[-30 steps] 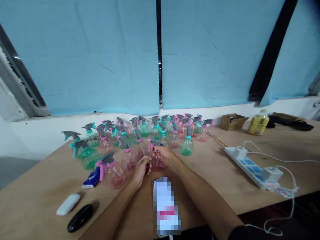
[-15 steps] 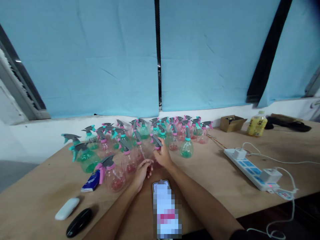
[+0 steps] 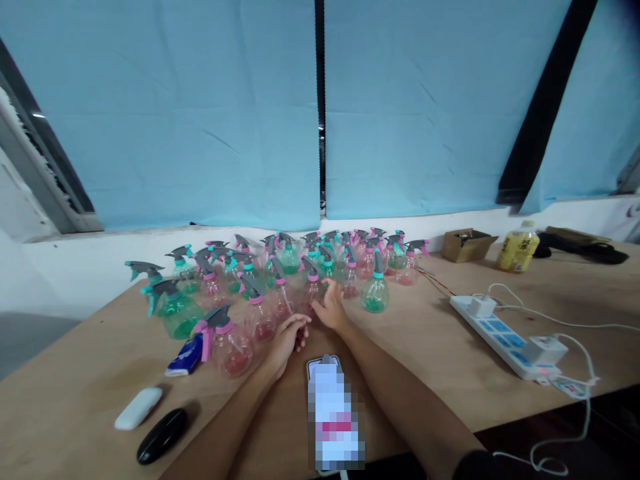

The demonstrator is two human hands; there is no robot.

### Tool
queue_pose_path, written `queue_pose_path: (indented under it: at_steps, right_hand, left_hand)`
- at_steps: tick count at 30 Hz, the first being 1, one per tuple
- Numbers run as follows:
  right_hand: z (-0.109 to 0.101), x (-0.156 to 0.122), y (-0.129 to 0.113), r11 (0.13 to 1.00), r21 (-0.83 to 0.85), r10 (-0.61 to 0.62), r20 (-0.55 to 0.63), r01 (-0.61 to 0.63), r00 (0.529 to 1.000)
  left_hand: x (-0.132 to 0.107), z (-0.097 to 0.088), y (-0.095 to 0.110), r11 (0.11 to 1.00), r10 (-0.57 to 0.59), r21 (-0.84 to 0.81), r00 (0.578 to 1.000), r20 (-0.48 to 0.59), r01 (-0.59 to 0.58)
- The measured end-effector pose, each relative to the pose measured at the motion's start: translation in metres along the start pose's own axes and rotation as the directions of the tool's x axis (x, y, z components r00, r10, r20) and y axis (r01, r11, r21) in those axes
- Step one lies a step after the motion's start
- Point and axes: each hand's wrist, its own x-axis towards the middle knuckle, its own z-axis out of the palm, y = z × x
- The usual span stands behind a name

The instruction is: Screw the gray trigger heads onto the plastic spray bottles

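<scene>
My right hand [image 3: 331, 308] is beside a pink spray bottle [image 3: 313, 291] with a grey trigger head. Its fingers are apart, and the bottle stands upright on the table. Whether the fingertips still brush the bottle, I cannot tell. Nearer to me, my left hand [image 3: 291, 337] hangs low with loosely bent, parted fingers and nothing visible in it. To its left stand a pink spray bottle [image 3: 262, 323] and, closer, another pink spray bottle [image 3: 234, 352]. A green spray bottle [image 3: 375, 295] stands to the right of my right hand. Several more pink and green ones crowd behind.
A phone [image 3: 330, 400] lies between my forearms. At left are a blue packet [image 3: 186, 355], a white case [image 3: 139, 408] and a black case [image 3: 163, 437]. On the right are a power strip [image 3: 500, 340], a cardboard box [image 3: 469, 247] and a yellow drink bottle [image 3: 518, 249].
My right hand has let go of the pink spray bottle's neck and drawn slightly down and right, fingers opening. My left hand has barely moved. The view has shifted slightly.
</scene>
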Motion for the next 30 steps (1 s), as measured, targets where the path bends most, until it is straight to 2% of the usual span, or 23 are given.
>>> queue_pose_path:
  at_steps: [6, 14, 16, 18, 21, 24, 27, 30]
  right_hand:
    - [0.003, 0.003, -0.001, 0.988, 0.125, -0.09, 0.021, 0.087, 0.996]
    - [0.006, 0.002, 0.001, 0.98, 0.2, -0.024, 0.141, -0.005, 0.99]
    - [0.003, 0.006, 0.0, 0.984, 0.177, -0.001, 0.088, -0.014, 0.996]
    - [-0.001, 0.013, -0.002, 0.991, 0.126, 0.039, -0.028, -0.035, 0.999]
    - [-0.005, 0.03, 0.0, 0.993, 0.054, 0.112, -0.154, -0.105, 0.982]
    - [-0.004, 0.05, 0.01, 0.992, 0.037, 0.126, -0.08, -0.123, 0.989]
    - [0.002, 0.067, 0.023, 0.979, 0.074, 0.191, 0.019, -0.192, 0.981]
    - [0.005, 0.075, 0.032, 0.968, 0.113, 0.218, 0.054, -0.223, 0.974]
  left_hand:
    - [0.002, -0.002, -0.004, 1.0, 0.013, 0.014, 1.0, 0.014, -0.014]
    - [0.002, -0.001, -0.002, 1.0, 0.002, 0.027, 1.0, 0.004, -0.002]
    - [0.001, -0.001, 0.0, 1.0, 0.004, 0.028, 1.0, 0.0, -0.004]
    - [0.001, -0.001, 0.001, 0.999, 0.002, 0.034, 1.0, -0.001, -0.002]
    - [0.001, -0.001, 0.002, 0.999, 0.001, 0.038, 1.0, -0.001, 0.0]
    - [0.002, -0.001, 0.001, 0.999, -0.001, 0.037, 1.0, -0.006, 0.001]
    - [0.003, -0.001, 0.0, 0.999, -0.001, 0.033, 1.0, -0.007, 0.001]
    - [0.004, -0.002, 0.0, 1.0, -0.004, 0.03, 1.0, -0.003, 0.004]
